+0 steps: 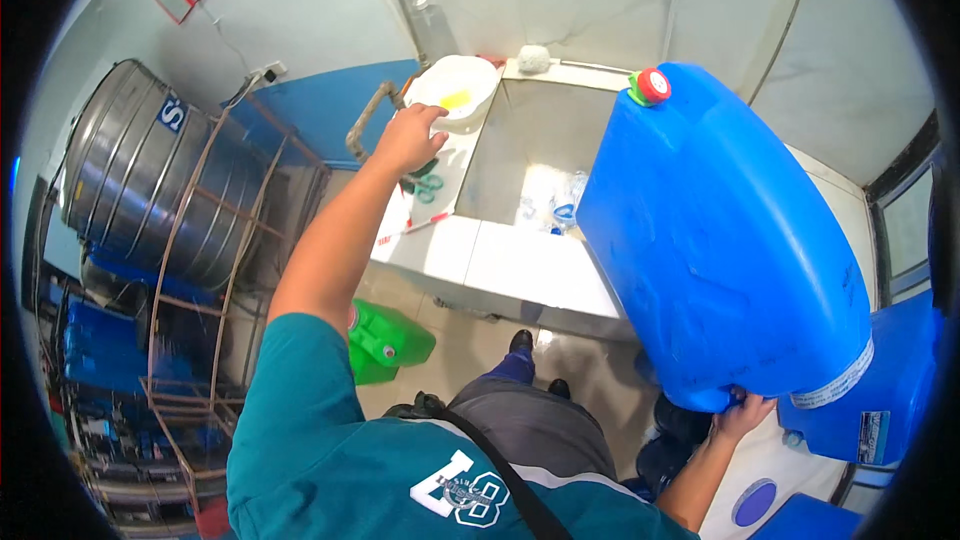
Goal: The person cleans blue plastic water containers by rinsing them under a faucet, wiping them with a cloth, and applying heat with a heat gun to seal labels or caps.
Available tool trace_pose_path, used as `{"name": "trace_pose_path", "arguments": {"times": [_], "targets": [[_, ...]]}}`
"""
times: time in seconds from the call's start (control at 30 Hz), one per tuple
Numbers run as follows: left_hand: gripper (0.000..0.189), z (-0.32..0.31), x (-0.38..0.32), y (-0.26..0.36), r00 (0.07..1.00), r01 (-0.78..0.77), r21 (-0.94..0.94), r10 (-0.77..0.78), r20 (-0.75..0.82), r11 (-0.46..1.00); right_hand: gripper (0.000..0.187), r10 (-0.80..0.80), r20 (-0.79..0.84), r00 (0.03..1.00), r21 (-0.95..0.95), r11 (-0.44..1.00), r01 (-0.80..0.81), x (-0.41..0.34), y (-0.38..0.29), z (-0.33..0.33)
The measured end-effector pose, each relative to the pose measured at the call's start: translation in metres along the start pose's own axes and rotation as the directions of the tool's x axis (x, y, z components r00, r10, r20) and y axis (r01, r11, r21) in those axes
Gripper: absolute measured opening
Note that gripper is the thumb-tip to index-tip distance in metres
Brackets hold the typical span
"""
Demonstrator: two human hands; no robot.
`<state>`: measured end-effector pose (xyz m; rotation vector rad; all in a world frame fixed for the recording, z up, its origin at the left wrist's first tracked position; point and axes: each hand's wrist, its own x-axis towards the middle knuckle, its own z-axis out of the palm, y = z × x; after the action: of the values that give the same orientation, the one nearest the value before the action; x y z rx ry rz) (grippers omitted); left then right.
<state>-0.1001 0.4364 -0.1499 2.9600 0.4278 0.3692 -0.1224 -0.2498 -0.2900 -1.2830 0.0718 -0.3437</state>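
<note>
My left hand [412, 139] reaches over the near rim of a white plastic basin [433, 76], its thumb and fingers apart and nothing held. Inside the basin, close to the fingertips, lies a yellow sponge or cloth [455, 100]. Below that hand, green-handled scissors [426, 187] rest on the white ledge. My right hand [742, 418] grips the lower end of a large blue plastic water container [712, 240]; the palm side is partly hidden. The container tilts over the right part of the sink, with a red-and-green tap [651, 87] at its upper corner.
A tiled sink [540, 135] holds clear plastic pieces and blue caps [562, 214]. A brush with a white fluffy head [534, 58] lies along its back edge. Green jugs [394, 341] stand on the floor. A steel tank [150, 165] is at left, another blue container [862, 390] at right.
</note>
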Motion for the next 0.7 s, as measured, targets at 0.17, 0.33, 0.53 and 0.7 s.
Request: {"name": "trace_pose_path", "arguments": {"times": [0.17, 0.33, 0.53, 0.7], "targets": [[0.040, 0.056, 0.104, -0.065, 0.995, 0.002, 0.079, -0.009, 0.098, 0.997, 0.040, -0.204, 0.118, 0.972, -0.306, 0.923, 0.231, -0.008, -0.004, 0.011], [0.055, 0.114, 0.172, -0.107, 0.945, -0.081, 0.095, 0.046, 0.324, 0.992, 0.046, -0.269, 0.130, 0.954, -0.494, 0.817, 0.297, -0.026, -0.024, 0.043], [0.061, 0.145, 0.204, -0.122, 0.863, -0.075, 0.105, 0.012, 0.506, 0.992, 0.048, -0.199, -0.151, 0.968, -0.335, 0.932, 0.139, -0.042, -0.034, 0.076], [0.048, 0.120, 0.247, -0.097, 0.944, 0.074, -0.245, 0.011, 0.329, 0.967, 0.028, -0.257, -0.170, 0.951, -0.429, 0.888, 0.163, -0.025, -0.040, 0.118]]}}
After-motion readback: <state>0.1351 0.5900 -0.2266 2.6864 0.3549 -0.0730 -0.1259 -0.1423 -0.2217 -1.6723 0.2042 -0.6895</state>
